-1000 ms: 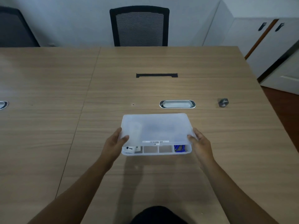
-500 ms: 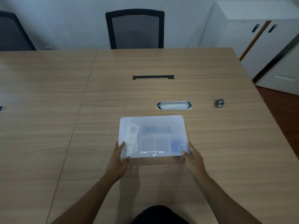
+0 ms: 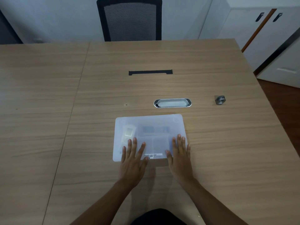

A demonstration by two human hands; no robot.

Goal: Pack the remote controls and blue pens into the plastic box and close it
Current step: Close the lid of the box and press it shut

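The frosted plastic box (image 3: 149, 122) lies flat on the wooden table (image 3: 162, 56) with its lid down. Through the lid a white remote control (image 3: 127, 133) shows dimly at the left, and blue pens (image 3: 155, 129) show as a blurred blue bar in the far middle compartment. My left hand (image 3: 132, 159) rests flat on the near left part of the lid, fingers spread. My right hand (image 3: 180, 155) lies flat on the near right part, fingers apart. Neither hand grips anything. A barcode label (image 3: 153, 155) sits on the lid between them.
An oval metal cable port (image 3: 172, 103) is set into the table just beyond the box. A small grey metal piece (image 3: 220, 100) lies to the far right. A black slot (image 3: 150, 72) sits farther back, a black mesh chair (image 3: 129, 20) behind the table, and white cabinets (image 3: 267, 38) at right.
The lid came down from half raised to fully flat on the box. Both hands moved from the box's near corners onto the top of the lid, palms down.
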